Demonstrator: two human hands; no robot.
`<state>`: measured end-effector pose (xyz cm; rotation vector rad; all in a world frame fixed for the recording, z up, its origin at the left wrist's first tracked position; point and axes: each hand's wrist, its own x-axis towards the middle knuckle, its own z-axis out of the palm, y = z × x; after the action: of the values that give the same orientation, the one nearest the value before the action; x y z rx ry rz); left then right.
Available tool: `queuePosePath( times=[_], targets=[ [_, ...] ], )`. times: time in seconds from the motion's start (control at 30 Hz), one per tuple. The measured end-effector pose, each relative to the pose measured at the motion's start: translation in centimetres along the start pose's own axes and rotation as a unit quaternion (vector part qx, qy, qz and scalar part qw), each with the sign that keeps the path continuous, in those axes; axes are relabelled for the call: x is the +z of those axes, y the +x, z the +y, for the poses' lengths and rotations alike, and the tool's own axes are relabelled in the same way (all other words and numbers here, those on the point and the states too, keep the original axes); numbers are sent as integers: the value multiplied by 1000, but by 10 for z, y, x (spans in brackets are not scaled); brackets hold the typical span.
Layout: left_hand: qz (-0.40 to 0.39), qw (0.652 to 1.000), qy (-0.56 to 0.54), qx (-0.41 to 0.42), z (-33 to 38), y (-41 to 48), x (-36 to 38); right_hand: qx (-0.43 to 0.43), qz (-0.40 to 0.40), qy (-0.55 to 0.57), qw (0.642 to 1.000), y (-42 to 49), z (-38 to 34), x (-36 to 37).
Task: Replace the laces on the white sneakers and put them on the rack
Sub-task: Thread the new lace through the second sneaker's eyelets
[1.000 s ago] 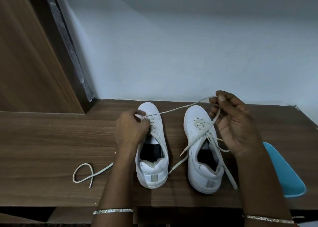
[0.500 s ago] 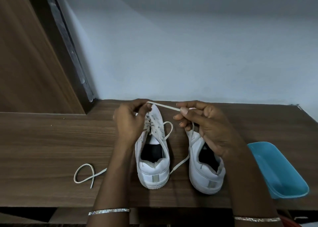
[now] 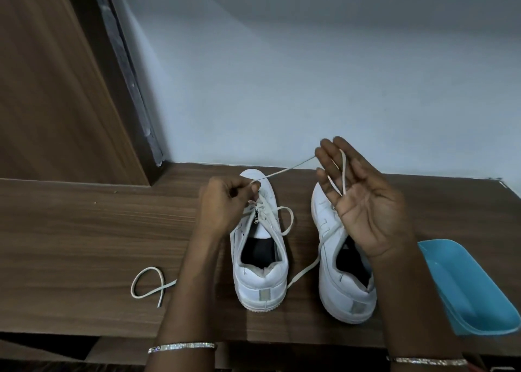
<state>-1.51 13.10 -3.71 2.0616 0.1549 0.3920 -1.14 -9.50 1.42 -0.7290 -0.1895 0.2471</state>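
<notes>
Standing side by side on the wooden table (image 3: 84, 244), heels near and toes far, the two white sneakers are seen well apart from the rack, which cannot be made out. A dark insole is shown inside the mouth of the left sneaker (image 3: 262, 284), and the same inside the right sneaker (image 3: 346, 295). At the right, a blue tray (image 3: 465, 295) is laid near the table's near edge and cut by the frame; only its bare blue inside is shown.

The lace (image 3: 284, 171) is pinched by the curled fingers of the left hand (image 3: 225, 205) over the far eyelets of the left sneaker. From there it is stretched rightward to the right hand (image 3: 363, 202), which is held palm up with fingers nearly straight above the right sneaker's toe; the lace is draped over those fingers, its tip lying on the palm. A slack loop is left beside the left sneaker's eyelets, and another stretch is run between the two heels.

A loose lace loop (image 3: 146, 284) is laid on the table to the left, passing behind the left forearm. Beyond it, broad bare wood is offered up to the wooden panel (image 3: 56, 89). The far edge is met by the pale wall (image 3: 310, 75) just past the toes
</notes>
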Motion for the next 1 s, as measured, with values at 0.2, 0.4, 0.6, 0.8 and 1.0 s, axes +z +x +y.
queuePosePath(
  times=[0.2, 0.4, 0.6, 0.8, 1.0],
  targets=[
    [-40, 998, 44, -13, -5, 0, -2, -75, 83, -54, 992, 7, 7, -2],
    [-57, 998, 20, -27, -5, -2, -17, -106, 180, -288, 935, 13, 17, -16],
    [-187, 977, -37, -91, -7, -9, -40, -36, 80, -259, 962, 10, 29, -5],
    [-215, 974, -4, -71, -7, -9, -37, 6, 31, -447, 894, 13, 53, 6],
    [-218, 968, -59, -106, -10, -10, -40, -34, 12, -534, 845, 16, 68, 5]
  ],
)
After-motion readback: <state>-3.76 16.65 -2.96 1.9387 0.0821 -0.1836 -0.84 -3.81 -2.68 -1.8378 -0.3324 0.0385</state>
